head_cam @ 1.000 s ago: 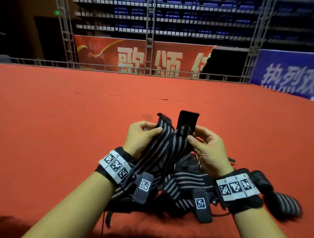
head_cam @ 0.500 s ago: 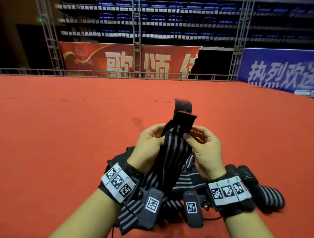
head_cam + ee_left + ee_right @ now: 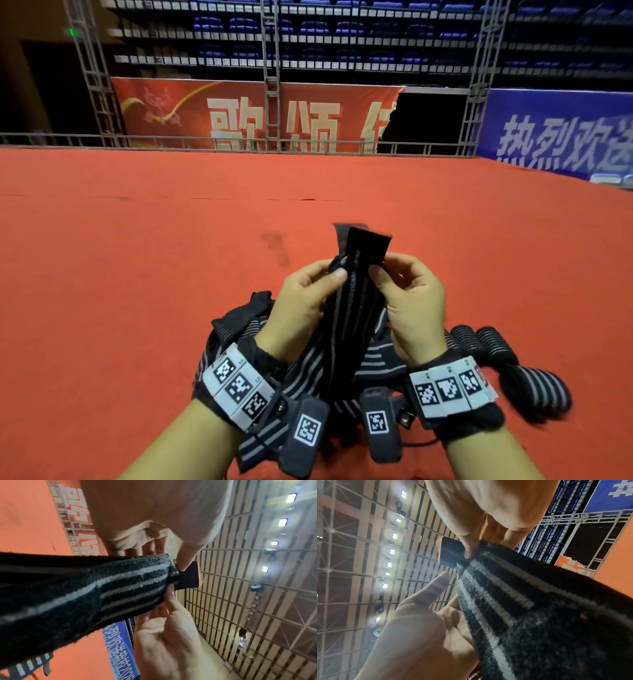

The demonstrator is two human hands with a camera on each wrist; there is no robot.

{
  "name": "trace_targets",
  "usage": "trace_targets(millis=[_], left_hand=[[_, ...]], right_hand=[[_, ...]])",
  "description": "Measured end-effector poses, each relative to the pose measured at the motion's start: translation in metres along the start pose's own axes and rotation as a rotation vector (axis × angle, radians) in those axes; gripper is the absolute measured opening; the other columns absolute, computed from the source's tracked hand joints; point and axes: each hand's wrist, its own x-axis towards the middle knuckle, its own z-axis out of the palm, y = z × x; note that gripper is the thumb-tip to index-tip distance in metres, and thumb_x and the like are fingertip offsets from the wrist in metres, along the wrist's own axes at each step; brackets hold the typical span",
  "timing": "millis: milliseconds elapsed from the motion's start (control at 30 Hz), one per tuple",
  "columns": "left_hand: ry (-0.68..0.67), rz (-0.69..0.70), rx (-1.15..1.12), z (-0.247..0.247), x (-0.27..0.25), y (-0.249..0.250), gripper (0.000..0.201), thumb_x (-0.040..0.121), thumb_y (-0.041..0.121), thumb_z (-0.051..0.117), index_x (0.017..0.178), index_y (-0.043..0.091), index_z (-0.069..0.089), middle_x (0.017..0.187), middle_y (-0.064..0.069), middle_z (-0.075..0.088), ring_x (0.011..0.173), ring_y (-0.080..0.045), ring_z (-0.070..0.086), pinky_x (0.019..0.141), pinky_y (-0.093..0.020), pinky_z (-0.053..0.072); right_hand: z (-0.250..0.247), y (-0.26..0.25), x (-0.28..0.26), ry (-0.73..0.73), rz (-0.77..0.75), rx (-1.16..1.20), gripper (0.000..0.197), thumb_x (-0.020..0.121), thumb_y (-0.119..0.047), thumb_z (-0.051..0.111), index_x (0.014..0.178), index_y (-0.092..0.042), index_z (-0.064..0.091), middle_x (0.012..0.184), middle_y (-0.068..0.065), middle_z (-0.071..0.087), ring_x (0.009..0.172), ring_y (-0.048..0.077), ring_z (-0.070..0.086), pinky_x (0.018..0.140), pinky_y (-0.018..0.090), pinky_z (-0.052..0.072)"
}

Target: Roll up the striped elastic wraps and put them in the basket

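Note:
I hold one black-and-grey striped elastic wrap [image 3: 349, 322] upright over the red carpet, its plain black tab [image 3: 364, 245] on top. My left hand [image 3: 334, 275] pinches the wrap's left edge just under the tab, and my right hand [image 3: 380, 274] pinches the right edge. In the left wrist view the wrap [image 3: 106, 588] runs across the frame to the tab [image 3: 188, 574]. In the right wrist view the right thumb [image 3: 469, 550] presses where the tab [image 3: 450, 551] meets the stripes. No basket is in view.
A heap of loose striped wraps [image 3: 239, 320] lies on the carpet under my wrists. Several rolled wraps [image 3: 479, 342] sit to the right of it, one larger roll [image 3: 537, 387] nearest. Red carpet [image 3: 137, 274] stretches ahead to a metal railing [image 3: 239, 144].
Both hands have drawn closer together and worked up to the wrap's end. The wrap now stands narrow and upright with the tab on top, instead of slanting across between the hands.

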Motion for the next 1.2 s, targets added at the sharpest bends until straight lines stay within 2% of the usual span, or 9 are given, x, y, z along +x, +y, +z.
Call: trace_targets(millis=[67, 300, 467, 600, 733, 867, 933, 1100, 1200], left_hand=[[0.033, 0.073, 0.108, -0.001, -0.001, -0.005, 0.022, 0.095, 0.009, 0.065, 0.116, 0.005, 0.068, 0.106, -0.011, 0.075, 0.096, -0.02, 0.071, 0.084, -0.031, 0.057], [0.129, 0.136, 0.174, -0.002, -0.005, -0.011, 0.009, 0.096, 0.006, 0.063, 0.101, 0.008, 0.07, 0.088, -0.011, 0.076, 0.083, -0.019, 0.072, 0.077, -0.032, 0.059], [0.177, 0.174, 0.191, -0.006, -0.008, -0.014, 0.007, 0.092, 0.006, 0.068, 0.097, 0.009, 0.073, 0.089, -0.01, 0.077, 0.084, -0.019, 0.073, 0.078, -0.032, 0.059], [0.212, 0.218, 0.192, -0.009, -0.01, -0.017, 0.008, 0.09, 0.001, 0.069, 0.092, 0.008, 0.073, 0.084, -0.002, 0.077, 0.08, -0.011, 0.07, 0.075, -0.025, 0.056], [0.199, 0.215, 0.17, -0.014, -0.013, -0.018, 0.012, 0.089, -0.003, 0.068, 0.087, 0.008, 0.072, 0.08, -0.003, 0.075, 0.076, -0.011, 0.067, 0.072, -0.024, 0.055], [0.137, 0.171, 0.178, -0.024, -0.016, -0.016, 0.013, 0.089, 0.001, 0.07, 0.091, 0.013, 0.074, 0.088, -0.006, 0.077, 0.083, -0.016, 0.071, 0.075, -0.028, 0.056], [0.123, 0.164, 0.166, -0.027, -0.019, -0.013, 0.017, 0.088, 0.004, 0.071, 0.103, 0.011, 0.074, 0.099, -0.006, 0.078, 0.093, -0.018, 0.073, 0.081, -0.028, 0.057], [0.193, 0.158, 0.19, -0.03, -0.024, -0.01, 0.013, 0.089, 0.012, 0.072, 0.101, 0.011, 0.077, 0.098, -0.006, 0.078, 0.096, -0.023, 0.075, 0.086, -0.036, 0.058], [0.217, 0.153, 0.214, -0.033, -0.026, -0.014, 0.009, 0.089, 0.007, 0.072, 0.095, 0.007, 0.079, 0.092, -0.009, 0.079, 0.09, -0.027, 0.076, 0.082, -0.041, 0.06]], right_hand=[[0.002, 0.0, -0.002, -0.003, -0.005, -0.033, 0.018, 0.083, 0.001, 0.075, 0.087, -0.016, 0.071, 0.084, 0.001, 0.075, 0.081, 0.016, 0.069, 0.075, 0.029, 0.056], [0.007, -0.003, -0.009, -0.027, -0.095, -0.207, 0.022, 0.081, -0.003, 0.08, 0.084, -0.023, 0.07, 0.08, -0.008, 0.072, 0.077, 0.001, 0.065, 0.073, 0.017, 0.052], [0.006, -0.005, -0.009, -0.06, -0.111, -0.258, 0.021, 0.081, -0.006, 0.08, 0.087, -0.024, 0.072, 0.086, -0.003, 0.074, 0.08, 0.006, 0.067, 0.072, 0.016, 0.051], [0.005, -0.002, -0.007, -0.082, -0.106, -0.289, 0.026, 0.08, -0.008, 0.081, 0.093, -0.029, 0.072, 0.097, 0.006, 0.072, 0.078, 0.011, 0.065, 0.072, 0.025, 0.054], [0.004, -0.003, -0.005, -0.203, 0.013, -0.318, 0.025, 0.085, -0.013, 0.079, 0.108, -0.023, 0.073, 0.096, -0.005, 0.074, 0.075, 0.011, 0.06, 0.068, 0.028, 0.052], [0.002, -0.002, -0.005, -0.266, 0.019, -0.351, 0.018, 0.087, -0.01, 0.077, 0.099, -0.023, 0.078, 0.092, -0.004, 0.078, 0.081, 0.031, 0.068, 0.079, 0.048, 0.056], [0.001, 0.0, -0.007, -0.252, 0.029, -0.364, 0.017, 0.086, -0.01, 0.078, 0.095, -0.024, 0.078, 0.089, -0.001, 0.077, 0.079, 0.03, 0.068, 0.079, 0.05, 0.056], [0.0, 0.003, -0.02, -0.325, 0.073, -0.407, 0.018, 0.085, -0.01, 0.078, 0.096, -0.024, 0.077, 0.086, 0.0, 0.076, 0.075, 0.016, 0.066, 0.075, 0.044, 0.057], [0.001, 0.0, -0.024, -0.383, 0.067, -0.399, 0.029, 0.083, -0.009, 0.078, 0.108, -0.025, 0.072, 0.102, -0.008, 0.075, 0.092, 0.007, 0.068, 0.082, 0.026, 0.055]])
